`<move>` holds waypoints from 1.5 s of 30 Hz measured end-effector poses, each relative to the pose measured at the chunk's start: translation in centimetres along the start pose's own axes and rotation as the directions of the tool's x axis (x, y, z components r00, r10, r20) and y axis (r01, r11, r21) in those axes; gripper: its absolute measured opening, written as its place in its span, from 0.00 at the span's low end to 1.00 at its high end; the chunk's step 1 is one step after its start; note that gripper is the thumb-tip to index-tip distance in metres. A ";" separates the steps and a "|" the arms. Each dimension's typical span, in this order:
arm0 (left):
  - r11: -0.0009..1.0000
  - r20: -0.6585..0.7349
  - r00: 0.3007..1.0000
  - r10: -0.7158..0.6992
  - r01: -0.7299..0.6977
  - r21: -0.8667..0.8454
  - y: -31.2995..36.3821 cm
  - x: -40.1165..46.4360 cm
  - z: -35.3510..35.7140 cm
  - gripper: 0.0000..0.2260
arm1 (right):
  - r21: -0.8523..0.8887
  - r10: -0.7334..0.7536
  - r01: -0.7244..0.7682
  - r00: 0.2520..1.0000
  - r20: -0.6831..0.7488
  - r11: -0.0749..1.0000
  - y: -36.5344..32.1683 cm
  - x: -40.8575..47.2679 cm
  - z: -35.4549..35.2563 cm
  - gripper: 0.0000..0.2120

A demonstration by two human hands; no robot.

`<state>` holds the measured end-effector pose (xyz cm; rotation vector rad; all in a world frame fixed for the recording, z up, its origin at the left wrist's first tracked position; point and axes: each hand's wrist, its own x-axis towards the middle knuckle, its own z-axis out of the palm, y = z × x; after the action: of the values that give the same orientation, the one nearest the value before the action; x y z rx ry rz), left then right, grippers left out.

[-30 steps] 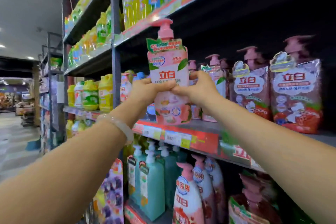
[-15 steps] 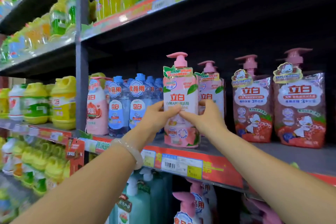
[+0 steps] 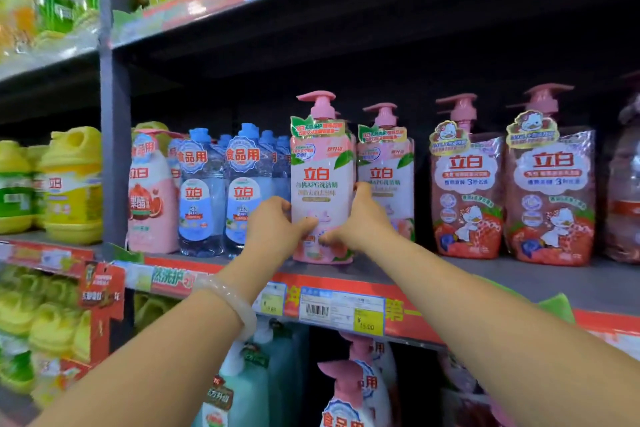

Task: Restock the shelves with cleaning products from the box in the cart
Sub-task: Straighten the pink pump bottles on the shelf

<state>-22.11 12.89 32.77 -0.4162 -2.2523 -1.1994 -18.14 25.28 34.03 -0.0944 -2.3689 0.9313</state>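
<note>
Pink pump bottle (image 3: pixel 322 184), upright near the shelf's (image 3: pixel 519 282) front edge, clasped between left hand (image 3: pixel 273 229) and right hand (image 3: pixel 363 222); placing step; next, probably release and fetch another.

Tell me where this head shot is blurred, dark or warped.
Head view: the yellow bottles at upper left are smeared by blur; the shelf recess behind the pink pump bottle is near black; the shelf edge bows with wide-angle distortion; both forearms look stretched; the left hand and right hand stay fairly sharp.
</note>
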 end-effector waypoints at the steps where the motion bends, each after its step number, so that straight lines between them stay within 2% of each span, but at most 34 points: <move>1: 1.000 0.012 1.000 -0.003 0.003 0.014 -0.1 0.1 0.2 0.19 | 0.004 0.003 -0.003 1.000 0.008 1.000 -0.1 0.3 0.2 0.39; 6: 0.997 0.086 0.996 -0.004 -0.003 0.080 -0.5 0.2 0.4 0.23 | 0.004 0.030 -0.031 0.999 0.022 1.000 -0.2 1.7 0.7 0.41; 14: 0.966 -0.007 0.999 -0.054 0.054 0.254 -1.1 0.4 1.4 0.15 | -0.041 0.036 -0.037 0.999 -0.018 0.998 -0.3 2.5 2.0 0.42; 21: 0.944 0.020 0.996 -0.083 0.072 0.323 -0.9 0.6 1.8 0.17 | -0.130 0.029 -0.029 1.000 -0.003 0.991 -0.2 2.9 2.2 0.41; 30: 0.951 0.086 0.989 -0.124 0.094 0.296 -1.1 0.7 1.5 0.17 | -0.165 0.044 -0.043 0.999 0.005 0.985 -0.1 2.7 2.0 0.41; 33: 0.953 0.112 0.986 -0.124 0.087 0.290 -0.8 0.5 1.1 0.18 | -0.151 0.059 -0.052 0.997 0.046 0.987 -0.3 2.5 1.6 0.41; 36: 0.963 0.124 0.987 -0.106 0.071 0.262 -0.5 0.1 0.5 0.13 | -0.164 0.094 -0.077 0.991 0.093 0.983 -0.4 2.0 1.0 0.40; 39: 0.982 0.088 0.994 -0.065 0.048 0.181 -0.2 -0.8 -0.5 0.20 | -0.173 0.131 -0.112 0.986 0.102 0.979 -1.0 1.3 0.1 0.37; 40: 0.987 0.062 0.998 -0.033 0.022 0.160 0.1 -1.3 -1.1 0.17 | -0.168 0.120 -0.103 0.989 0.090 0.980 -1.3 1.0 -0.2 0.36; 41: 0.989 0.038 0.999 -0.003 -0.003 0.147 0.2 -1.7 -1.7 0.10 | -0.157 0.081 -0.070 0.995 0.062 0.985 -1.6 0.7 -0.5 0.34; 42: 0.990 0.011 1.000 0.023 -0.024 0.141 0.3 -2.1 -2.4 0.11 | -0.135 0.013 -0.011 1.000 0.019 0.991 -2.0 0.2 -0.7 0.32; 44: 0.985 -0.043 0.996 0.072 -0.065 0.161 -0.1 -3.4 -3.7 0.28 | -0.071 -0.162 0.158 0.984 -0.067 0.985 -3.0 -1.1 -0.9 0.29; 45: 0.980 -0.076 0.993 0.086 -0.070 0.189 -0.4 -4.3 -4.4 0.30 | -0.053 -0.248 0.244 0.965 -0.088 0.968 -3.5 -2.1 -0.8 0.28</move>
<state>-17.43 8.94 31.90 -0.3710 -2.2299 -0.9395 -15.47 22.54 35.75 0.1352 -2.2499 0.7424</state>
